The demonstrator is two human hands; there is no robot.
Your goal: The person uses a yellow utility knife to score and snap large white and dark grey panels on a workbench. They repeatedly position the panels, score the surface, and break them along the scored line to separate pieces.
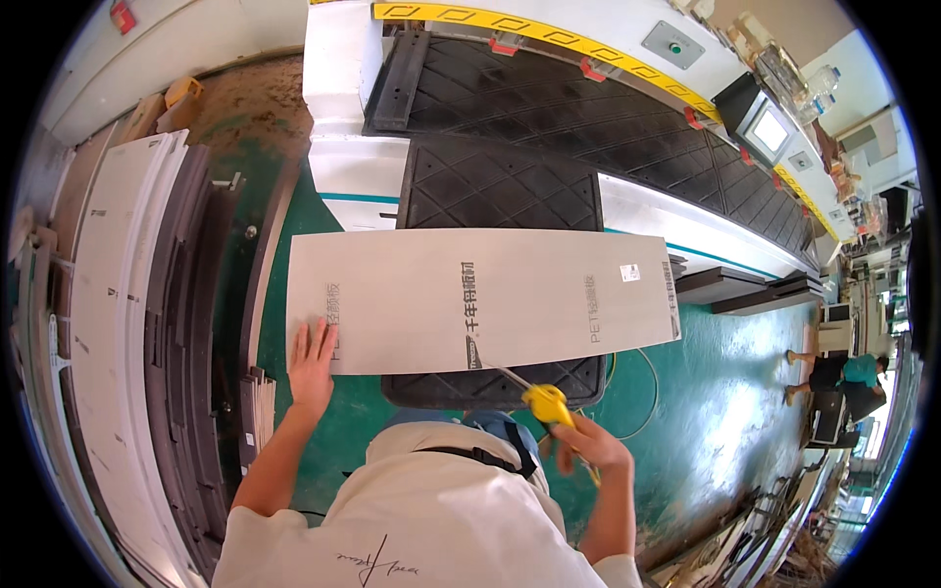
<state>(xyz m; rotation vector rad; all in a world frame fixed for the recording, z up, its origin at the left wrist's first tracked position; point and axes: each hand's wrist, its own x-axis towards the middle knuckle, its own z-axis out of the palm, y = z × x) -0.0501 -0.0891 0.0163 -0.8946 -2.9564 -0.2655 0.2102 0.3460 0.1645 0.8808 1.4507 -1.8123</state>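
Your left hand (pixel 312 367), fingers apart, rests on pale-grey rectangular board (pixel 407 299); right hand (pixel 595 446), fingers wrapped round yellow thin-nozzled tool (pixel 547 403). Careless swing could scratch board.

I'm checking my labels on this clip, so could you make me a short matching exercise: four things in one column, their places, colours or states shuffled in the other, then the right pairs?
Things
1. Left hand
2. Right hand
3. Pale board
4. Floor

Places, colours, states
A. Glossy green
B. Gripping the yellow tool
C. Lying across the black table
D. Fingers spread near the board's left end

Right pairs: 1-D, 2-B, 3-C, 4-A
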